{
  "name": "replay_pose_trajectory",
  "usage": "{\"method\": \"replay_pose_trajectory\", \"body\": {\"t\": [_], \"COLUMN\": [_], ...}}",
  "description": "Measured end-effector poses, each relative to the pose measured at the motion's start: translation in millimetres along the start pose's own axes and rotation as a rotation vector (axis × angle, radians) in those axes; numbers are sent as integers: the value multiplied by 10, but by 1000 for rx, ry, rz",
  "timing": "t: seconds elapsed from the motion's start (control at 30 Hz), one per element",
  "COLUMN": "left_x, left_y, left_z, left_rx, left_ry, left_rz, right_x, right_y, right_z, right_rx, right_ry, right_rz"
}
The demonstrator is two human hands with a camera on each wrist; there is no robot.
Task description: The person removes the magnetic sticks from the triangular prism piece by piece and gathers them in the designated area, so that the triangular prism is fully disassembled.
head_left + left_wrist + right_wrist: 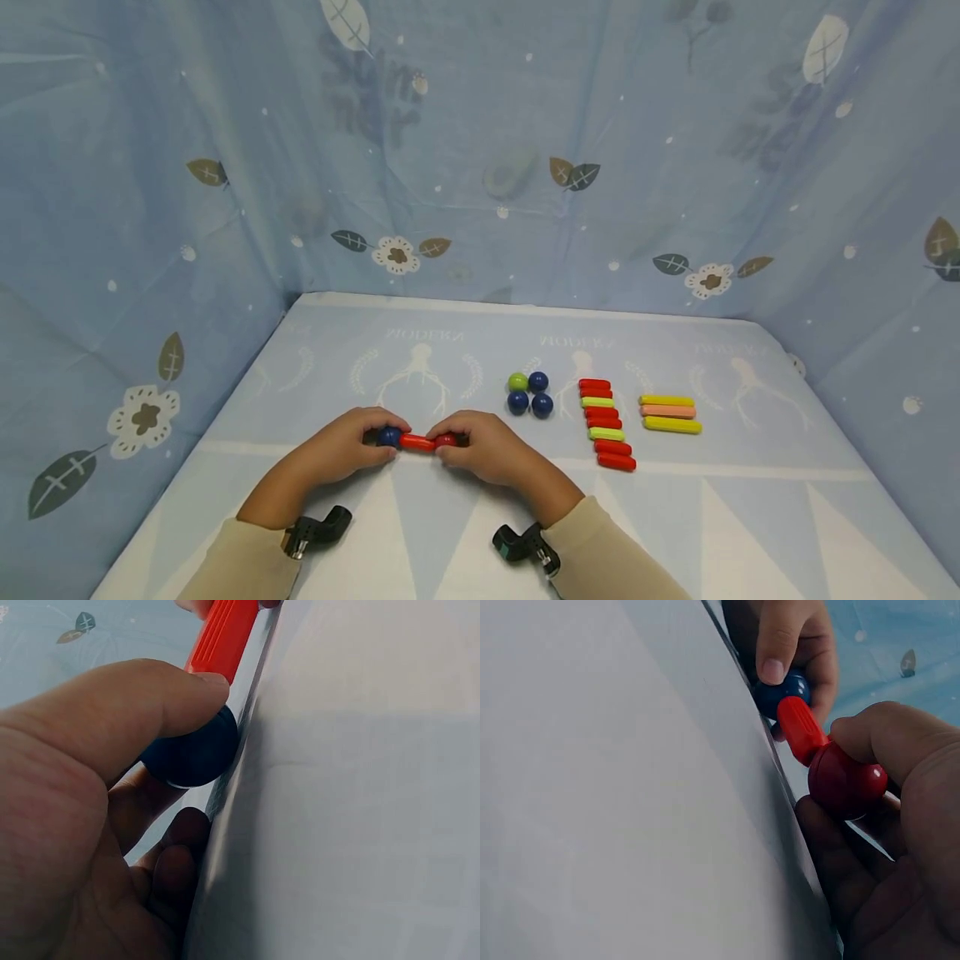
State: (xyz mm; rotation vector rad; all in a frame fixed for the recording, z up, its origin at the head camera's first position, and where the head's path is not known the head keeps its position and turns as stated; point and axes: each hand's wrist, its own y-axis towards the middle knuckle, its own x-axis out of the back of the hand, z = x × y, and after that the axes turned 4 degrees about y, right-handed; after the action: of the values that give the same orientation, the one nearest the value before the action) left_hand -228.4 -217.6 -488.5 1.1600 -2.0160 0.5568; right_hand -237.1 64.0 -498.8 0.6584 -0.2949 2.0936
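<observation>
Between my two hands, a red rod (pixel 417 442) lies in line with a blue ball (pixel 389 436) at its left end and a red ball (pixel 446 441) at its right end. My left hand (pixel 349 446) pinches the blue ball between thumb and fingers. With thumb and fingertips, my right hand (pixel 484 447) grips the red ball. Seen from the right wrist, the ribbed red rod (pixel 801 729) meets both balls, close over the table. In the left wrist view the thumb covers part of the blue ball (pixel 196 754).
To the right of my hands sit a green ball (pixel 518 382) and several blue balls (pixel 542 406). Beyond them is a column of red and light-green rods (pixel 613 461). Farther right lie two yellow rods (pixel 672 425) and a pink rod (pixel 667 411). A patterned curtain (pixel 480 150) surrounds the table (pixel 750 533).
</observation>
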Motion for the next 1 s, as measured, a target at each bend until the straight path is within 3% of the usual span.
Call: {"method": "replay_pose_trajectory", "body": {"t": [0.57, 0.8, 1.0], "left_x": [-2, -36, -32], "left_y": [8, 19, 10], "left_z": [7, 0, 9], "left_rx": [13, 77, 83], "left_ry": [-13, -4, -4], "left_rz": [4, -1, -1], "right_x": [13, 89, 152], "right_y": [-26, -142, -261], "right_z": [-32, -79, -135], "right_rx": [-67, -132, -177], "right_ry": [10, 67, 98], "right_rz": [-16, -90, -181]}}
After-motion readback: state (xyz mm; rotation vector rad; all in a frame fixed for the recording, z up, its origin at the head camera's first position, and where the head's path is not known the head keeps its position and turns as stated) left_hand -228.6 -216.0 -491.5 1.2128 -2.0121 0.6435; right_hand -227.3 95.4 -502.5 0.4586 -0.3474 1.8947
